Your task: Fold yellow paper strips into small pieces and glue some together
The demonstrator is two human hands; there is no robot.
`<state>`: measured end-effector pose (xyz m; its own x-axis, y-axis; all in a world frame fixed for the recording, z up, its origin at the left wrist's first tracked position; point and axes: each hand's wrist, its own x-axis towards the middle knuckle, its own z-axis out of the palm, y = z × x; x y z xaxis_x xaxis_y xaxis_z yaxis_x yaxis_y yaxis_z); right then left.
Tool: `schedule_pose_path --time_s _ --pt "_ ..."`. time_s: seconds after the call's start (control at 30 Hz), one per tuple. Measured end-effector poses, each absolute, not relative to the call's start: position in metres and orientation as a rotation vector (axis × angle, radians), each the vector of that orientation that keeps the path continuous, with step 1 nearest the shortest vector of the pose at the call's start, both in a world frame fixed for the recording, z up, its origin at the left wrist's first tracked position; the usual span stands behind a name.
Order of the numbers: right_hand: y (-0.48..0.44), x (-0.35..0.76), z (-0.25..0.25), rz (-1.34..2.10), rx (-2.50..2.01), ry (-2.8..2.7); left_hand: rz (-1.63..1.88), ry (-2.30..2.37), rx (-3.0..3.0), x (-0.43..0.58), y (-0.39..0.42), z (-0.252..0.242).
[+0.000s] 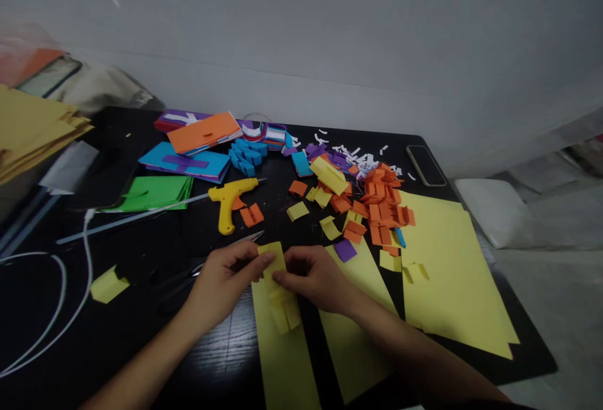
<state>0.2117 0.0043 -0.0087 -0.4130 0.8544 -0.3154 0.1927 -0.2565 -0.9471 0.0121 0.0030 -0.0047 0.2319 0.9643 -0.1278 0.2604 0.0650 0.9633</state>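
Observation:
Between my two hands is a small folded yellow paper strip (272, 260), upright and creased. My left hand (230, 281) pinches its left edge with thumb and forefinger. From the right, my right hand (316, 277) is closed, its thumb pressing on the strip's face. Just below lies another folded yellow piece (284, 314), on a long yellow paper sheet (287, 375) in front of me. Whether that piece is joined to the held strip, I cannot tell. Scissors (247, 238) lie partly hidden behind my left hand, blades pointing away to the right.
A yellow glue gun (228, 203) lies beyond my hands. Orange folded pieces (381, 199) are heaped to the right, near yellow sheets (452, 272) and a phone (425, 166). Coloured paper stacks (205, 134) sit at the back left. A white cable (87, 265) loops at left.

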Motion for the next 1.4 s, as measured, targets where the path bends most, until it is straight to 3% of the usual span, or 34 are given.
schedule_pose_path --time_s 0.37,1.4 --pt "0.003 0.21 -0.007 1.856 -1.222 -1.456 0.673 1.244 1.349 0.009 0.004 -0.001" --pt "0.011 0.212 -0.023 1.721 -1.245 -1.053 0.739 1.19 1.309 0.011 0.006 0.001"
